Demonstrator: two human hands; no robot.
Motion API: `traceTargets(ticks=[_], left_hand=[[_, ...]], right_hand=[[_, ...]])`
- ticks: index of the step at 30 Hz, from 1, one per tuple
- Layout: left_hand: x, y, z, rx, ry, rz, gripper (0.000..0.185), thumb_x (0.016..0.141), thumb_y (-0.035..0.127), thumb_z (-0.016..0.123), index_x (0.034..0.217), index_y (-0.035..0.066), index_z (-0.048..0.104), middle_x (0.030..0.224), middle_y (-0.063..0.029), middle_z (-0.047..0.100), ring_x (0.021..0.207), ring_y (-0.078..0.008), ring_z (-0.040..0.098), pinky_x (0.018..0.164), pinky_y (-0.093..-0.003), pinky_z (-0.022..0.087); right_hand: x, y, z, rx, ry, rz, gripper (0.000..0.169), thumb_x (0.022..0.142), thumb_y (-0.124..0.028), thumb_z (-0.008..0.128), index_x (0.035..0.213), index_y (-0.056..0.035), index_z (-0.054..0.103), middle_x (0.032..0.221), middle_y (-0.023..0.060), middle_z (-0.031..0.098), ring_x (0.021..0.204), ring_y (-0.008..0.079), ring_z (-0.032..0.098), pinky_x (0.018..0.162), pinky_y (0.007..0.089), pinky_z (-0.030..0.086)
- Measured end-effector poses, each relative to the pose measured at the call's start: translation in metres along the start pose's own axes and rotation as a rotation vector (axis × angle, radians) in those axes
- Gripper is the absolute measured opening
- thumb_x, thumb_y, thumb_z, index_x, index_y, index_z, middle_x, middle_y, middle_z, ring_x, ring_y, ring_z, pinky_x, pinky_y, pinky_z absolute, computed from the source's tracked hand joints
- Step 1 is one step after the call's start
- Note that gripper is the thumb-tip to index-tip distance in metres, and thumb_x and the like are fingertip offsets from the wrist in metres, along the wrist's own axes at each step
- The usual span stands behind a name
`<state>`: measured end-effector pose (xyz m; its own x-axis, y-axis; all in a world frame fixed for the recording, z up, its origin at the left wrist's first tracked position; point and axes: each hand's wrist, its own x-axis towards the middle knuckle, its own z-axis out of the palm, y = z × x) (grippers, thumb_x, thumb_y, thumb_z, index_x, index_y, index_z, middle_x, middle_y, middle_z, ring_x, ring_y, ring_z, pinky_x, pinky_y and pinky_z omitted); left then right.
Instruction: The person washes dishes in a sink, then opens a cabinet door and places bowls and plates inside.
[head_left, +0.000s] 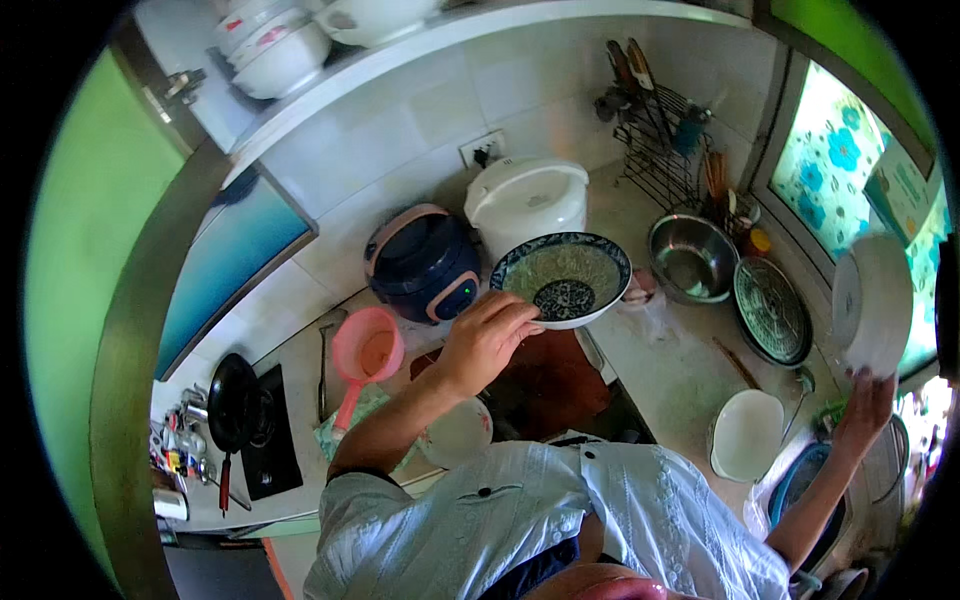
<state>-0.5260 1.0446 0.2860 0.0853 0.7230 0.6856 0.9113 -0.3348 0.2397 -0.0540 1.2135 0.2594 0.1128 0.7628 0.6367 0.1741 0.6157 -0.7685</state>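
My left hand (484, 341) grips the near rim of a blue-patterned ceramic bowl (592, 274), its inside showing, held above the counter in front of the white rice cooker (529, 202). Out at the far right, my right hand (866, 409) holds a white bowl (874, 300) by its lower edge, tipped on its side near the window. Below my left forearm sits a white bowl with a floral pattern (459, 433). A white oval dish (748, 435) lies on the counter between my chest and my right hand.
A dark blue rice cooker (424, 262) and a pink dipper (367, 345) stand left of centre. To the right are a steel basin (691, 259), a patterned oval tray (772, 311) and a ladle (804, 381). Bowls stack on the overhead shelf (465, 37). A wok (231, 405) is at far left.
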Motion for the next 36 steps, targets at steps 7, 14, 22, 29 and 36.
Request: traceTargets(ticks=[7, 14, 22, 29, 36], left_hand=[[-0.037, 0.023, -0.058, 0.131, 0.098, -0.121, 0.021, 0.068, 0.003, 0.068, 0.085, 0.001, 0.056, 0.079, -0.0099, 0.056, 0.072, -0.0271, 0.056, 0.061, -0.0344, 0.045], [-0.06, 0.056, -0.083, 0.324, 0.153, -0.271, 0.022, 0.065, 0.002, 0.068, 0.084, 0.002, 0.058, 0.082, -0.0103, 0.057, 0.076, -0.0273, 0.056, 0.065, -0.0353, 0.047], [-0.089, 0.061, -0.088, 0.428, 0.174, -0.42, 0.019, 0.066, 0.001, 0.066, 0.083, 0.002, 0.059, 0.084, -0.0106, 0.058, 0.078, -0.0279, 0.057, 0.069, -0.0362, 0.047], [-0.12, 0.075, -0.063, 0.441, 0.179, -0.533, 0.014, 0.068, 0.002, 0.064, 0.081, 0.002, 0.058, 0.08, -0.0118, 0.06, 0.076, -0.0289, 0.058, 0.068, -0.036, 0.047], [-0.102, 0.057, -0.073, 0.433, 0.201, -0.483, 0.016, 0.068, 0.0, 0.063, 0.084, 0.001, 0.058, 0.084, -0.0106, 0.059, 0.079, -0.0279, 0.057, 0.07, -0.0363, 0.047]], right_hand=[[0.144, -0.149, 0.168, -0.091, -0.244, -0.51, 0.032, 0.087, -0.021, 0.055, 0.114, -0.0029, 0.052, 0.089, 0.0052, 0.059, 0.084, 0.012, 0.053, 0.079, 0.0275, 0.041], [0.239, -0.287, 0.344, 0.064, -0.457, -0.859, 0.048, 0.081, -0.029, 0.061, 0.116, 0.003, 0.05, 0.108, 0.0167, 0.058, 0.094, 0.0265, 0.056, 0.08, 0.0385, 0.044], [0.236, -0.377, 0.475, -0.206, -0.592, -1.309, 0.041, 0.08, -0.029, 0.061, 0.104, 0.0038, 0.056, 0.092, 0.0213, 0.059, 0.088, 0.0329, 0.055, 0.078, 0.0413, 0.042], [0.217, -0.357, 0.474, -0.285, -0.871, -1.248, 0.045, 0.078, -0.035, 0.06, 0.107, -0.0009, 0.057, 0.103, 0.0188, 0.057, 0.095, 0.0304, 0.053, 0.082, 0.039, 0.042], [0.219, -0.361, 0.513, -0.244, -0.875, -1.167, 0.049, 0.079, -0.04, 0.058, 0.112, -0.0033, 0.055, 0.118, 0.0163, 0.053, 0.108, 0.0307, 0.049, 0.091, 0.0395, 0.038]])
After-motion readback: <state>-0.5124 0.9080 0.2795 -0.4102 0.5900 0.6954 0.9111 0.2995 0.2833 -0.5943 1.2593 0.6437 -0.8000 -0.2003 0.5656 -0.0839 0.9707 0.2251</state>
